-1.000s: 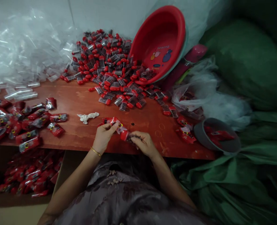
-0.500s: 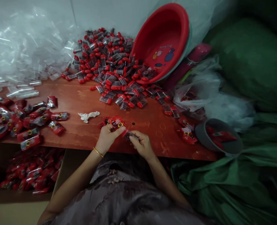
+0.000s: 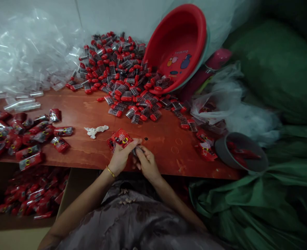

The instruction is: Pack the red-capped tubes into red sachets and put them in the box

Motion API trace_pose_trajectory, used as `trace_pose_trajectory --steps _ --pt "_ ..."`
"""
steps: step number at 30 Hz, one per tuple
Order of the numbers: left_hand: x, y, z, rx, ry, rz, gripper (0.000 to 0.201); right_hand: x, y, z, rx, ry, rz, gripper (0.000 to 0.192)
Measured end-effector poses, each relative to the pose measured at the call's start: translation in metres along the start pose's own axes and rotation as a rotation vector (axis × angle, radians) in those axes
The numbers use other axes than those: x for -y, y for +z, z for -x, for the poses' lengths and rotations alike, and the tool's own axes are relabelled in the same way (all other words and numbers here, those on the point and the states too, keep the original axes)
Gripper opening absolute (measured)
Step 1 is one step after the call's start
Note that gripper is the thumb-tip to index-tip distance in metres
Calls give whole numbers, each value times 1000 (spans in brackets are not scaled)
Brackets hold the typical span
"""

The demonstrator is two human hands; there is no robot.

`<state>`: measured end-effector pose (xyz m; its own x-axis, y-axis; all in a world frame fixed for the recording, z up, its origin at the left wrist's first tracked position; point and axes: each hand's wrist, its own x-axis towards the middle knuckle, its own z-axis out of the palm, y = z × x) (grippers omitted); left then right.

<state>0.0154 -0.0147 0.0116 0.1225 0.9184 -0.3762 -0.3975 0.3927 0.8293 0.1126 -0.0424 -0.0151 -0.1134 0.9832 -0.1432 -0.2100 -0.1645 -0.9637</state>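
My left hand (image 3: 120, 158) grips a small red printed packet (image 3: 121, 137) at the near edge of the red-brown table (image 3: 158, 133). My right hand (image 3: 146, 160) presses against it from the right, pinching a small dark red-capped vial (image 3: 137, 150) that sits mostly inside the packet. Both hands touch each other just above the table edge. A gold bangle (image 3: 110, 171) circles my left wrist. Beyond them lies a big heap of red-capped vials (image 3: 122, 74), spilling from a tipped red basin (image 3: 178, 48).
Filled red packets (image 3: 25, 133) pile at the left edge, more in a cardboard box (image 3: 28, 194) below. Clear plastic sleeves (image 3: 20, 59) heap at back left. A white scrap (image 3: 96, 130) lies mid-table. A grey bowl (image 3: 240, 152) and green sacks (image 3: 273, 69) sit right.
My right hand has slid left with the vial, pushing it further into the packet. The packet has turned more upright in my left hand and the hands have closed together.
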Motion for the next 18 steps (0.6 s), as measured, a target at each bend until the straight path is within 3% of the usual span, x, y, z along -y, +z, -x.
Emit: trace_pose_trajectory --steps 4,7,10,14,18 --pt "1 -2 3 133 -57 -76 52 -6 8 1 -145 -75 -14 32" --pt "0 -4 1 52 91 14 41 -3 2 1 -172 -221 193 27" --pt "0 -7 -5 -21 150 74 34 -1 -6 1 -155 -249 328 23" --pt "5 -9 -8 31 97 47 32 -1 -4 0 -196 -228 337 24" --pt "2 -5 -4 62 135 -92 32 0 0 0 -203 -224 284 27"
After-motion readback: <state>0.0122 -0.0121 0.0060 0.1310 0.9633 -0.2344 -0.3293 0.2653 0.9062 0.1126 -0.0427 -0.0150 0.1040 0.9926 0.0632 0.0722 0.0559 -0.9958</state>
